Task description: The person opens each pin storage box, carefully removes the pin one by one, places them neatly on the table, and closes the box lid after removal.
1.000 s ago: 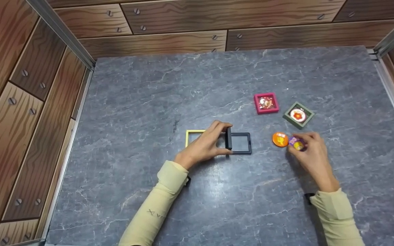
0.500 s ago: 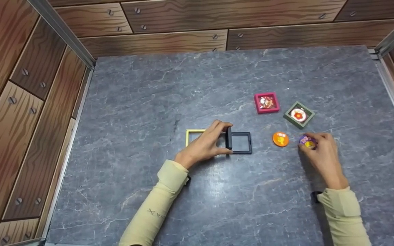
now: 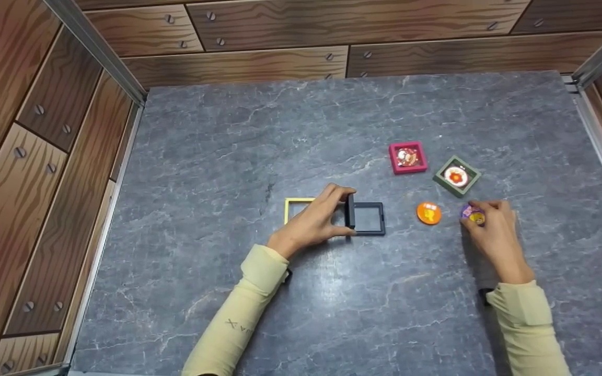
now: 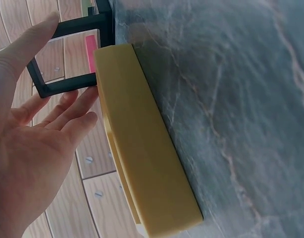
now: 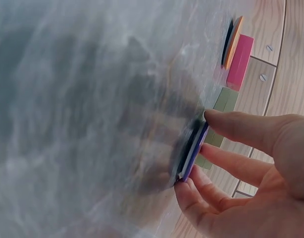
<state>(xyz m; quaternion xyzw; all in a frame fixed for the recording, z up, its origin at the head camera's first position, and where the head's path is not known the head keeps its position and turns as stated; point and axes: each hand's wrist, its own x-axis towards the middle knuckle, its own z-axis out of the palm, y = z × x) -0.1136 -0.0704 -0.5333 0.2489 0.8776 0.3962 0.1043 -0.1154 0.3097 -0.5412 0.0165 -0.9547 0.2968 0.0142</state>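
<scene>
My left hand [image 3: 309, 223] pinches the raised half of a black hinged display frame [image 3: 350, 211] between thumb and fingers; its other half lies flat on the table. The left wrist view shows the thumb and fingertips at opposite edges of that upright black half [image 4: 70, 85]. A yellow frame [image 3: 287, 211] sits under the left hand, partly hidden by it. My right hand [image 3: 494, 235] pinches a round purple badge [image 3: 471, 213] by its edge, low over the table. Left of that hand lies an orange round badge [image 3: 429, 213].
Behind the badges stand a pink frame [image 3: 408, 169] and a green frame [image 3: 443, 187], each with a round picture piece inside. Wood-patterned walls [image 3: 269, 26] border the grey marbled table [image 3: 217, 156] at the back and sides.
My right hand has drawn the purple badge to the right, away from the orange one, and slightly back. The left hand and the black frame have stayed in place.
</scene>
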